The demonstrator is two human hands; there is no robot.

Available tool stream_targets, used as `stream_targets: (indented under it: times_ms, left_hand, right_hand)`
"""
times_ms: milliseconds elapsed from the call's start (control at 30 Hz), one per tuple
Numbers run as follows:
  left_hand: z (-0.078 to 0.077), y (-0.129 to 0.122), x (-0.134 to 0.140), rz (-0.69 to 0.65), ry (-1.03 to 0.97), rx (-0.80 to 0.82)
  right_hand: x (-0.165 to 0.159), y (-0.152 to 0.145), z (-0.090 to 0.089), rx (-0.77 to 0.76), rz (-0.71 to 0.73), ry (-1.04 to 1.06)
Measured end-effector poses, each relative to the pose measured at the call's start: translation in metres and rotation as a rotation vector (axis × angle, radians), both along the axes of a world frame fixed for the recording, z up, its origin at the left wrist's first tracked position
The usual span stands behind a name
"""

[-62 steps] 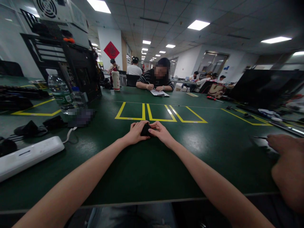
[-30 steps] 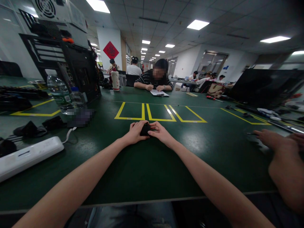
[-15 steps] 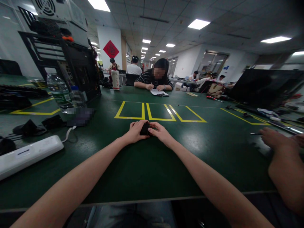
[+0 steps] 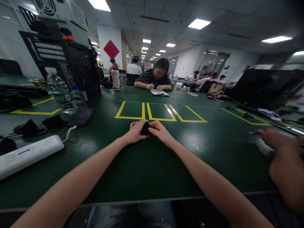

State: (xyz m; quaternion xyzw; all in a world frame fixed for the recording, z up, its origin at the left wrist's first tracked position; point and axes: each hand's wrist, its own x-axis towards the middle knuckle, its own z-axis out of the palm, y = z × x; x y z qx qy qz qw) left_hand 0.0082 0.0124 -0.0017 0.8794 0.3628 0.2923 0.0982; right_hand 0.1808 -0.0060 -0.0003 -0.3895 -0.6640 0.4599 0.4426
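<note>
A small black block-like object (image 4: 144,129) sits at the middle of the green table (image 4: 147,171), between my two hands. My left hand (image 4: 136,132) is wrapped over its left side, thumb toward me. From the right, my right hand (image 4: 159,132) presses fingertips and thumb against its other side. Much of the object is hidden by my fingers, so its exact kind cannot be made out. Just beyond my hands, yellow tape outlines (image 4: 161,119) mark the tabletop.
At left stand a white power strip (image 4: 30,155), a water bottle (image 4: 58,91) and an open computer case (image 4: 80,66). At right, a co-worker's hand (image 4: 273,137) holds a thin tool near a dark monitor (image 4: 263,87). Across the table, a person writes on a clipboard (image 4: 160,92).
My hands stay in place around the black object. At right, the co-worker's hand has shifted slightly left with the thin tool.
</note>
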Motion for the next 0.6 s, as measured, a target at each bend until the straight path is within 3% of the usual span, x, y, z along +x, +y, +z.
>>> stream_targets:
  times_ms: [600]
  left_hand:
    - [-0.0012, -0.0005, 0.0001, -0.001, -0.013, 0.016]
  right_hand:
    - [-0.001, -0.0027, 0.0026, -0.019, 0.026, 0.039]
